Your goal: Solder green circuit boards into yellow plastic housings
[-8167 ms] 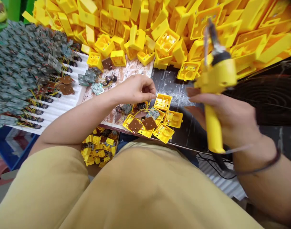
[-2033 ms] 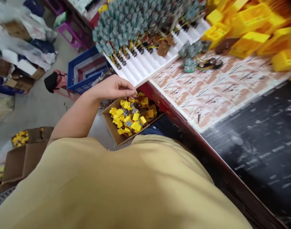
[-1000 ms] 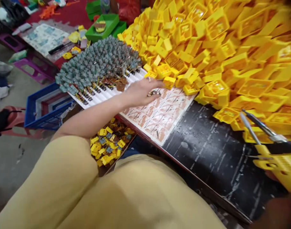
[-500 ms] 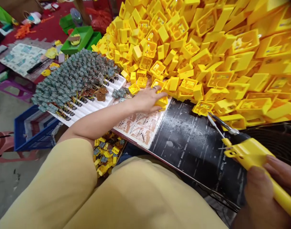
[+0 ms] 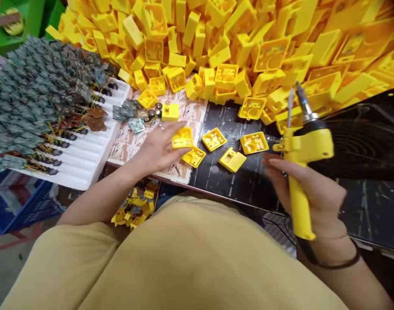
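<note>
My left hand (image 5: pixel 158 148) reaches over the printed paper sheet (image 5: pixel 129 144) and grips a small yellow plastic case (image 5: pixel 182 138) at its fingertips, slightly blurred. Several more yellow cases (image 5: pixel 214 139) lie loose on the black mat (image 5: pixel 248 181) just right of it. My right hand (image 5: pixel 308 193) is wrapped round the handle of a yellow soldering gun (image 5: pixel 298 150), tip pointing up, held above the mat.
A huge heap of yellow cases (image 5: pixel 248 38) fills the back. Grey circuit boards with wires (image 5: pixel 32 94) lie on a white ribbed tray (image 5: pixel 83 155) at left. A box of finished yellow pieces (image 5: pixel 134 209) sits below the table edge. A blue crate (image 5: pixel 9 202) stands at lower left.
My left hand has pulled several cases out of the heap onto the mat and come back toward me. The right hand has lifted the soldering gun up and to the left.
</note>
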{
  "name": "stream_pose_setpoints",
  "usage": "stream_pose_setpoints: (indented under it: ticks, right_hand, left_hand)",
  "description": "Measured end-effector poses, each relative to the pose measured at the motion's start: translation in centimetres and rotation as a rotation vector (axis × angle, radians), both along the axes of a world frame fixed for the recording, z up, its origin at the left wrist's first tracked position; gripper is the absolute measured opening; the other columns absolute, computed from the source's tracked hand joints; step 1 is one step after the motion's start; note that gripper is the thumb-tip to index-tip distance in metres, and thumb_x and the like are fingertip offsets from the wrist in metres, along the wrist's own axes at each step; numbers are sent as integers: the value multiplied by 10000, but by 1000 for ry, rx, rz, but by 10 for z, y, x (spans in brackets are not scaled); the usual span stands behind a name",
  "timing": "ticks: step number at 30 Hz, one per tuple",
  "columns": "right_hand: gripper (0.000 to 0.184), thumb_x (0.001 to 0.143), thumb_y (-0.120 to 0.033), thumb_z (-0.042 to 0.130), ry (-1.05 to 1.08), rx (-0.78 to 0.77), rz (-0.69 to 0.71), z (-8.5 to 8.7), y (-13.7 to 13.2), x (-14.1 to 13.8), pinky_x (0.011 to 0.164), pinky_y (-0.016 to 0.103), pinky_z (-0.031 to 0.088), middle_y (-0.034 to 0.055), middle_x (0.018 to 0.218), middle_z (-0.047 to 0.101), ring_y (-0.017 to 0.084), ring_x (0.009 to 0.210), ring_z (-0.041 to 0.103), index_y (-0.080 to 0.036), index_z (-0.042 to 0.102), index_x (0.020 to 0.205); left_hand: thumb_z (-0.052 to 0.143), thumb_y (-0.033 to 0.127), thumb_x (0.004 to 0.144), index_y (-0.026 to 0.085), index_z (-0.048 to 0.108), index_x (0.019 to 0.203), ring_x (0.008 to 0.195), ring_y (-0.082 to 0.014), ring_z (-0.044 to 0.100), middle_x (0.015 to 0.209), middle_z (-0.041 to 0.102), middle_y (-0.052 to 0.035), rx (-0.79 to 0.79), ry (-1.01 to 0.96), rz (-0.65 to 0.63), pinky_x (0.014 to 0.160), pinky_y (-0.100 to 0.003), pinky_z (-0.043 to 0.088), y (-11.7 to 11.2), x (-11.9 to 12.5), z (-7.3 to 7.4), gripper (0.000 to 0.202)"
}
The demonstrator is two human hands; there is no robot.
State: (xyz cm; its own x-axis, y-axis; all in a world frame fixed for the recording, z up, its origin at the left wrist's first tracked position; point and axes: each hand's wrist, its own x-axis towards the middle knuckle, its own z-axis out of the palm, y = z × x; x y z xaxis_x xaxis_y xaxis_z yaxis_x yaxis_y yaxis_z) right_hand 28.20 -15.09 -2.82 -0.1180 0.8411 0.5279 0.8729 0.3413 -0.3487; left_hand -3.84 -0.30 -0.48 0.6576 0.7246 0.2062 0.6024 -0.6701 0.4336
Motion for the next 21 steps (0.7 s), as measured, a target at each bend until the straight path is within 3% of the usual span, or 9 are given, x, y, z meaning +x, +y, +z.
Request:
stream_pose_setpoints:
  ticks: [3,6,9,13,15,17,19,21]
  right_hand:
    - [414,918,-319,797,-52,54,130,2,17,-19,797,286,618,71,1151,731,197,943,739,-237,583,1263]
    - [299,941,-265,765,-106,63,200,0,31,-34,652,280,561,48,1007,737,191,813,724,-217,622,1200]
    - [295,944,-173,731,-8,61,205,-1,31,-42,774,288,611,50,1086,738,208,947,742,-220,612,1210]
    - [345,992,-198,663,173,15,150,1,16,-51,882,268,637,90,1244,716,185,1036,738,-203,540,1314]
    - [293,1015,-203,632,176,29,106,-1,10,-52,856,230,629,54,1216,728,164,995,744,-217,552,1297]
    - [277,1024,-201,619,125,58,50,-4,7,-47,810,221,618,22,1176,735,156,940,746,-237,574,1295]
    - [309,1010,-204,643,38,80,-1,-5,5,-37,691,227,583,15,1105,739,156,829,735,-247,587,1312]
    - [357,976,-240,710,-58,86,-9,-4,4,-24,629,255,540,28,1025,736,173,753,713,-233,592,1313]
  left_hand:
    - [488,610,1015,153,564,1458,1282,-311,618,1400,667,-151,20,211,83,1111,-480,491,-2,-25,-5,641]
    - [445,631,1020,138,573,1451,1314,-354,568,1401,660,-181,73,333,18,1117,-528,437,-13,-29,-6,667]
    - [414,697,1011,141,523,1507,1385,-352,506,1499,591,-190,118,325,-91,1145,-523,380,-27,-13,-3,753]
    - [440,780,948,170,592,1453,1262,-369,553,1385,659,-181,153,379,-44,1093,-564,386,-38,25,0,806]
    - [508,641,969,172,653,1373,1201,-376,584,1299,694,-181,135,464,-52,1040,-569,411,-39,41,3,636]
    - [534,377,977,198,652,1377,1194,-352,613,1312,706,-150,90,491,-180,1009,-533,432,-35,48,8,454]
    - [494,169,944,249,631,1409,1256,-309,620,1406,689,-99,33,435,-387,1046,-506,424,-30,46,14,492]
    - [448,58,900,289,635,1403,1399,-279,556,1532,616,-59,-19,357,-544,1142,-507,372,-26,39,18,584]
